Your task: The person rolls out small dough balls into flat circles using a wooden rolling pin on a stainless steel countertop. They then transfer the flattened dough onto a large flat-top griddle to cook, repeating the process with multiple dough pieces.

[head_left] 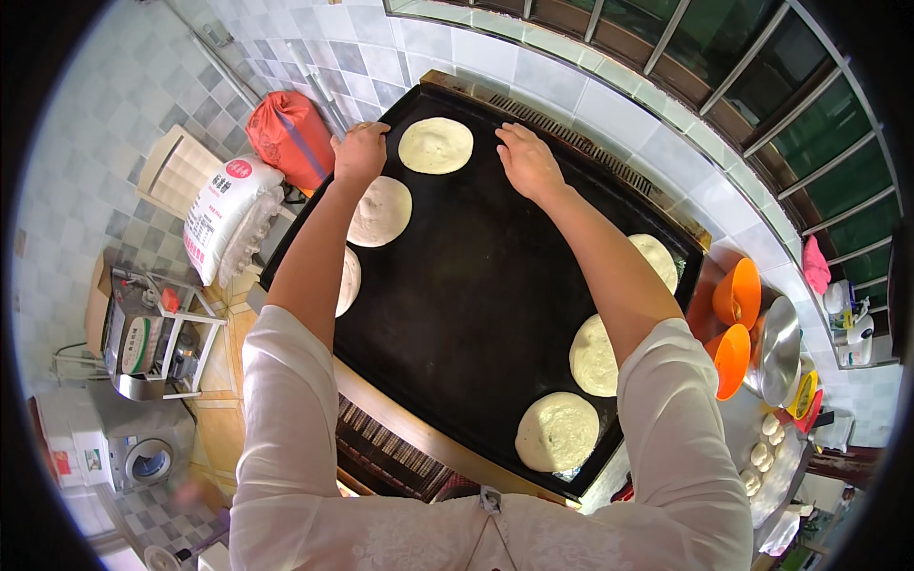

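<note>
A wide black griddle (457,285) fills the middle, with several pale, flat dough rounds along its sides. My left hand (360,150) is at the griddle's upper-left rim, fingers apart and slightly bent; whether it touches the rim is unclear. My right hand (528,162) is over the upper part of the griddle, palm down with fingers apart and nothing in them. The top dough round (436,143) lies between both hands; another round (386,211) is below my left hand, partly behind my forearm.
A white sack (221,214) and red bag (284,138) stand at left, near a metal machine (138,333). Orange bowls (738,290), a steel bowl and a surface (773,500) holding small dough pieces are at right. A tiled wall and barred window border the griddle's back.
</note>
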{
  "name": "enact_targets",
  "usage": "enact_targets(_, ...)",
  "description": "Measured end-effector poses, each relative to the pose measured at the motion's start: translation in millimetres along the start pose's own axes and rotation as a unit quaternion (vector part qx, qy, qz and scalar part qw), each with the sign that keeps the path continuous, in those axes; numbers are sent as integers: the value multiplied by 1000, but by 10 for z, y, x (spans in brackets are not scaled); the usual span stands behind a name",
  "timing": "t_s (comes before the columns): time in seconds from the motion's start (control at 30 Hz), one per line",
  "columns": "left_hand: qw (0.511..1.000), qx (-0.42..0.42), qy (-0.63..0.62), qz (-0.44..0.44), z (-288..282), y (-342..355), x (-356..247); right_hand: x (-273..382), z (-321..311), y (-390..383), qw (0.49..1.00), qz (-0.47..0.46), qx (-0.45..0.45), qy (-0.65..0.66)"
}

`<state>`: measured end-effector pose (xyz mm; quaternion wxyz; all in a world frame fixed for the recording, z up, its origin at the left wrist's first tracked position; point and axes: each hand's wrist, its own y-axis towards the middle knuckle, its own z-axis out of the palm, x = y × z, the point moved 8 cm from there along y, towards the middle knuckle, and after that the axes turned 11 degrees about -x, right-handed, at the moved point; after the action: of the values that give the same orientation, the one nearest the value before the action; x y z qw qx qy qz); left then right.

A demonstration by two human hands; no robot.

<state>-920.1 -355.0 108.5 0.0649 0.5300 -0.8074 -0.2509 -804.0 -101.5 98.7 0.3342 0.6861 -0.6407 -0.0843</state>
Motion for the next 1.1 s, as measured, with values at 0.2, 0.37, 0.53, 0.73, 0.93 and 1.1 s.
enact_targets(0.2, 993, 27, 19, 116, 134, -157, -313, 466, 203, -159, 996, -66, 53, -6)
enact_targets(0.37, 996, 62, 20, 63, 170, -179, -218, 579, 257, -203, 995, -24, 96, 12)
enact_targets(0.53, 995, -38, -54, 70, -523, -173, 329, 251, -408, -134, 997, -15, -22, 74)
enact_targets(0.73, 986, 136, -56, 75, -840, -731, 564, 497, -1471, -1030, 969, 42, 97, 222)
enact_targets(0.93, 980, 167, 21, 104, -514, -1090, 474, 729, -2615, -2420, 954, 173, 151, 195)
enact_targets(1.1, 981, 140, 80, 104, -194, -729, 859, 339, -3785, -3984, 927, 341, 28, 155)
